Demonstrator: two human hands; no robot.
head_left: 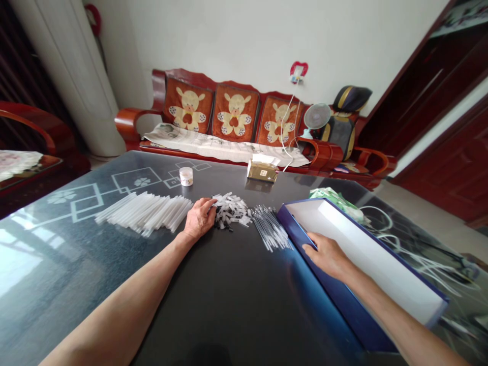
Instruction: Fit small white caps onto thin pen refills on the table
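My left hand (200, 217) rests at the left edge of a pile of small white and black plastic pieces (233, 208). Its fingers are curled in; whatever they may hold is hidden. My right hand (327, 254) grips the near left wall of a long blue box (396, 256) with a white inside, fingers over the rim. Between the pile and the box lies a bundle of thin grey rods with clear ends (271, 227). Left of my left hand, whitish plastic tubes (147, 212) lie side by side in a wide row.
Everything stands on a dark glossy table (213, 300). A small white jar (186, 176) and a gold tissue box (263, 169) stand farther back. Behind the blue box are a green-and-white bag (337, 201) and white cables (414, 259). A wooden sofa (133, 119) stands beyond the table.
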